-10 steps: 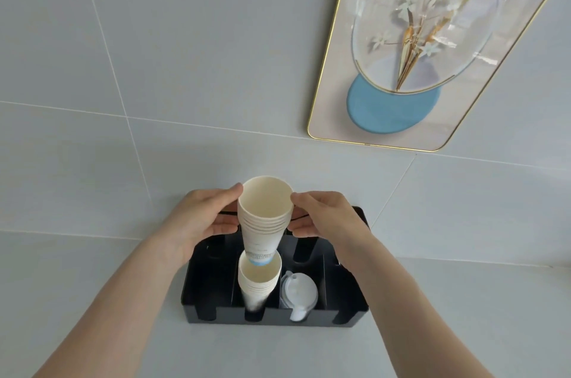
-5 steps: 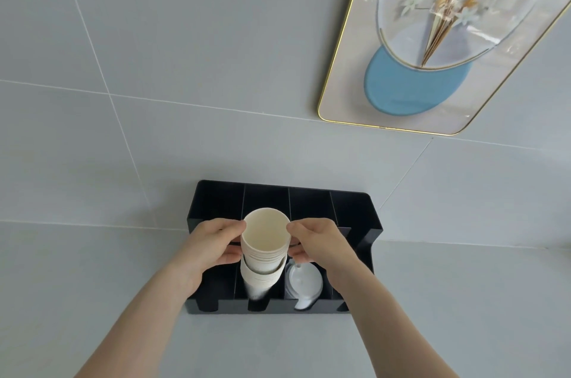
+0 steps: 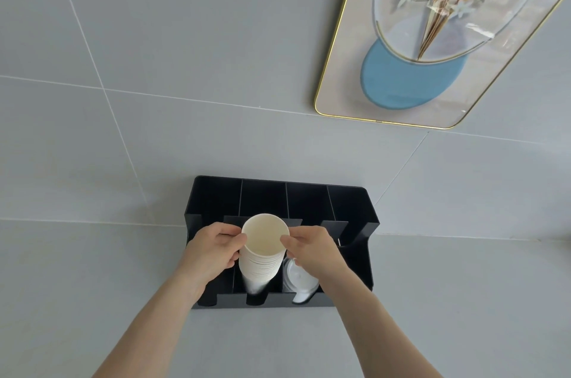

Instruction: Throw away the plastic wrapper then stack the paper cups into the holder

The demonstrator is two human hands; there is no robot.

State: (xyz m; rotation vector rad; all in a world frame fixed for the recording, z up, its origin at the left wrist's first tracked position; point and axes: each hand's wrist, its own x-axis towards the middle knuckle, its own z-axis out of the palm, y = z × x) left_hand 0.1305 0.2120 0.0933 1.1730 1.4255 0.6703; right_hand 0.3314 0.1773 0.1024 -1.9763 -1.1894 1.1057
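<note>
A black holder (image 3: 278, 195) with several slots stands against the wall on a pale counter. A stack of white paper cups (image 3: 262, 254) sits in its second slot from the left, the top cup's mouth facing up. My left hand (image 3: 213, 251) pinches the stack's rim from the left. My right hand (image 3: 312, 249) pinches it from the right. Both sets of fingers touch the top cups. No plastic wrapper is in view.
White plastic lids (image 3: 299, 282) lie in the slot right of the cups. The outer slots look dark and hold nothing I can see. A gold-framed picture (image 3: 401, 90) hangs on the tiled wall at upper right. Pale counter (image 3: 92, 300) surrounds the holder.
The upper cups went down onto the lower cups in the slot and now form one stack. Both hands moved down with them. The camera tilted, bringing the holder's back wall into view.
</note>
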